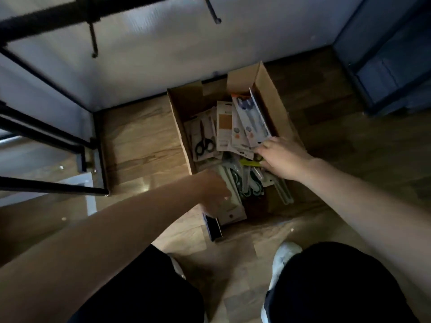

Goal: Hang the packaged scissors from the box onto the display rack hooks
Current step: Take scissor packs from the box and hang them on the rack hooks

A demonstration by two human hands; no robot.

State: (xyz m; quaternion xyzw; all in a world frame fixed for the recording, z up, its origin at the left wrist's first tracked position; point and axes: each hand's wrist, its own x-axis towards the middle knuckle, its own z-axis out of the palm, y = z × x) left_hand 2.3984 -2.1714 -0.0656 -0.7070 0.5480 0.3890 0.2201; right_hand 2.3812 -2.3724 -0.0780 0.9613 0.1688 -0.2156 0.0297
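An open cardboard box (270,89) sits on the wooden floor, filled with several packaged scissors. My right hand (282,158) reaches into the box's right side and grips the lower end of a stack of packs (249,123) that stands tilted up. My left hand (215,191) is at the box's near left corner, holding a pale pack (231,209) by its edge; a dark-edged pack (213,227) sticks out below it. A pack with black-handled scissors (203,143) lies flat on the left. Two black rack hooks (93,40) (213,11) jut out above.
The black display rack frame (46,136) stands at the left against a pale wall panel. A blue storage unit (391,61) stands at the upper right. My knees and a white shoe (285,255) are at the bottom, close to the box.
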